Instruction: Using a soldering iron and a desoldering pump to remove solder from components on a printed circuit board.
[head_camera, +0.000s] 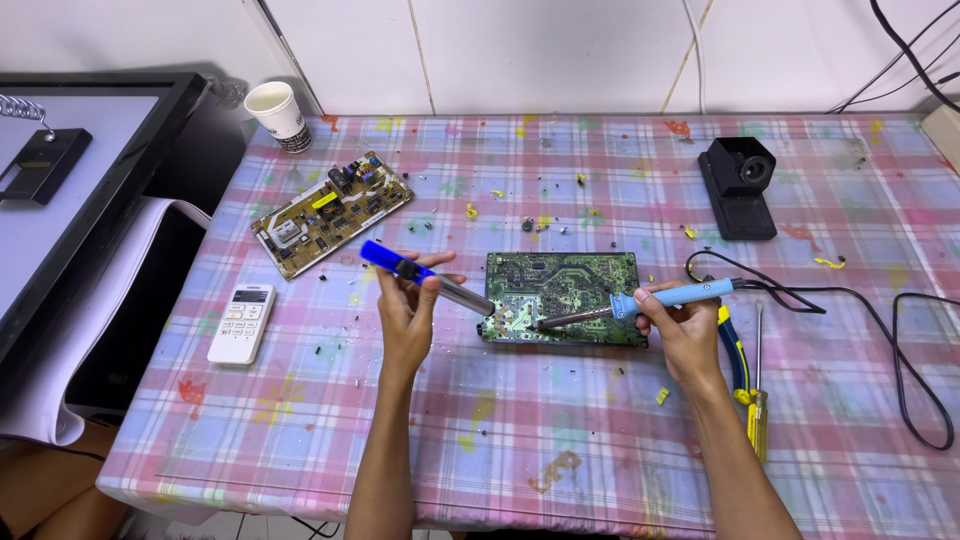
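From the head view, my right hand (678, 322) is clamped on a light-blue soldering iron (640, 303) and my left hand (408, 305) on a blue desoldering pump (425, 277), both tips meeting on the green circuit board (562, 297) lying mid-table. I judge the work mid-course: the tools are engaged at one joint, and a second, tan board (332, 212) lies apart, untouched.

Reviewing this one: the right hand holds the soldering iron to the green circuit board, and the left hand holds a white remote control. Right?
Not quite. In the head view the left hand holds a blue desoldering pump; the white remote control lies untouched on the table. The right hand does hold the soldering iron to the green circuit board.
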